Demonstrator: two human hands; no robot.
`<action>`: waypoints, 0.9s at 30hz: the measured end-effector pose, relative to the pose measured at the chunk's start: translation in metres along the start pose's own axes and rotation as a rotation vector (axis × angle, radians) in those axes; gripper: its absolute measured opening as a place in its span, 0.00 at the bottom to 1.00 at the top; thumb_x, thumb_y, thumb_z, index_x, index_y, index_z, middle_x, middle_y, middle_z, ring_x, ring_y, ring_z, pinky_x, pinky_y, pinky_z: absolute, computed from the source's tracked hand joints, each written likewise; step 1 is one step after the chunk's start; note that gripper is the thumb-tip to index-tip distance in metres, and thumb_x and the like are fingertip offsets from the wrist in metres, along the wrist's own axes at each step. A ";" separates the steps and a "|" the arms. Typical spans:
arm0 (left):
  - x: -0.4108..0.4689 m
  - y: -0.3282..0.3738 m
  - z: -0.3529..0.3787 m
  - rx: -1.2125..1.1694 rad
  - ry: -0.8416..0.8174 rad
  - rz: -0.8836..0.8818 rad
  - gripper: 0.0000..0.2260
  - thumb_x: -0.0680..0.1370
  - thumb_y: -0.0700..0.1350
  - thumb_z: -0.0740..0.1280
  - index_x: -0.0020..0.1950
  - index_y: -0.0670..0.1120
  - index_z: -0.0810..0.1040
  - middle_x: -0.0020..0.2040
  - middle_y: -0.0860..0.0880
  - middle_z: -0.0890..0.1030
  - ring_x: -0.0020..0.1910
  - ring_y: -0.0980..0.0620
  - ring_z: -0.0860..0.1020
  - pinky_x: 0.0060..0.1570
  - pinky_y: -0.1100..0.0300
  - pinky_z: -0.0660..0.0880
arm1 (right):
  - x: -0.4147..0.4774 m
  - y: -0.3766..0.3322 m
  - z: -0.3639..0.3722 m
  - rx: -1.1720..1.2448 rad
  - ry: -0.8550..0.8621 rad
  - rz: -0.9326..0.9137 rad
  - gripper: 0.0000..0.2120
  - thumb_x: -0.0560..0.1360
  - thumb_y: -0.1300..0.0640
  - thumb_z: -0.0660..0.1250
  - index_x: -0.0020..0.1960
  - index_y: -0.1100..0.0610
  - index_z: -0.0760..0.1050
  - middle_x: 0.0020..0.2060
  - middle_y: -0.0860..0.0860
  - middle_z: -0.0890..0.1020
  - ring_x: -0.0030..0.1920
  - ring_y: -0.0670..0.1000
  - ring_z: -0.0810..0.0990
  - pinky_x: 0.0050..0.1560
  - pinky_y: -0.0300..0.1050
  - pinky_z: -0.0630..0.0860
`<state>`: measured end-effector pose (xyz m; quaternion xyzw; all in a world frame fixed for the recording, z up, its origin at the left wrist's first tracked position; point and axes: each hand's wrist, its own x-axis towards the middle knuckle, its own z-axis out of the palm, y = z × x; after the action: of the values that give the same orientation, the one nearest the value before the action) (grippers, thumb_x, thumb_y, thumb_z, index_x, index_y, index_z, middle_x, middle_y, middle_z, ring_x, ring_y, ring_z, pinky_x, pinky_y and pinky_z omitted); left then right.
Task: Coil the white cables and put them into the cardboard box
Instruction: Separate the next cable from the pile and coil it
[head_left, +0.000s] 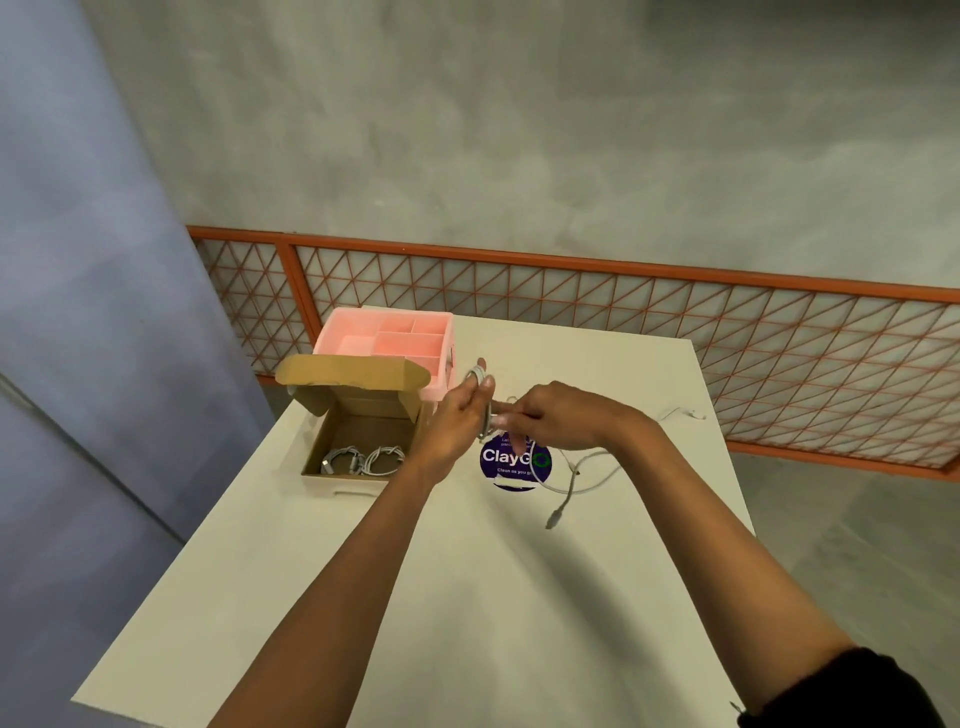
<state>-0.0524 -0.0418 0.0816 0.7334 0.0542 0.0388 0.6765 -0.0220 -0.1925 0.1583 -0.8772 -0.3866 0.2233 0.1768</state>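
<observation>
White cable (477, 375) is wound round the fingers of the left hand (457, 415) over the table's (467, 597) middle. The right hand (550, 418) pinches the strand just beside it. The loose tail runs to a connector (555, 517) nearer the right edge. Lay each remaining turn snug and even. The cardboard box (353, 374) at the left edge already holds two coiled cables (363, 460).

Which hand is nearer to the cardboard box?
Left. The left hand is just right of the cardboard box, holding the cable coil; the right hand is farther right, over the purple sticker.
</observation>
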 end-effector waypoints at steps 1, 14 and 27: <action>-0.001 0.000 0.001 0.052 -0.020 -0.016 0.20 0.82 0.52 0.54 0.75 0.51 0.62 0.62 0.51 0.76 0.62 0.53 0.74 0.61 0.56 0.72 | 0.000 0.001 -0.003 0.010 0.025 -0.004 0.22 0.81 0.45 0.56 0.38 0.54 0.79 0.33 0.47 0.78 0.37 0.49 0.75 0.37 0.40 0.67; -0.021 0.021 -0.005 -0.645 -0.458 -0.148 0.14 0.76 0.54 0.66 0.45 0.43 0.80 0.18 0.54 0.64 0.15 0.60 0.59 0.24 0.68 0.64 | 0.004 0.024 -0.019 0.603 0.326 -0.140 0.13 0.73 0.49 0.70 0.53 0.56 0.76 0.29 0.51 0.62 0.29 0.46 0.61 0.30 0.38 0.59; -0.015 0.019 -0.003 -0.957 -0.548 -0.166 0.15 0.80 0.50 0.58 0.36 0.45 0.72 0.26 0.53 0.68 0.22 0.60 0.66 0.29 0.68 0.65 | 0.010 0.016 0.006 0.647 0.374 -0.052 0.26 0.78 0.39 0.57 0.31 0.58 0.67 0.25 0.46 0.68 0.28 0.44 0.64 0.37 0.39 0.63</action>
<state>-0.0676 -0.0419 0.1012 0.3207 -0.0900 -0.1864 0.9243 -0.0090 -0.1939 0.1433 -0.7916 -0.2792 0.1653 0.5177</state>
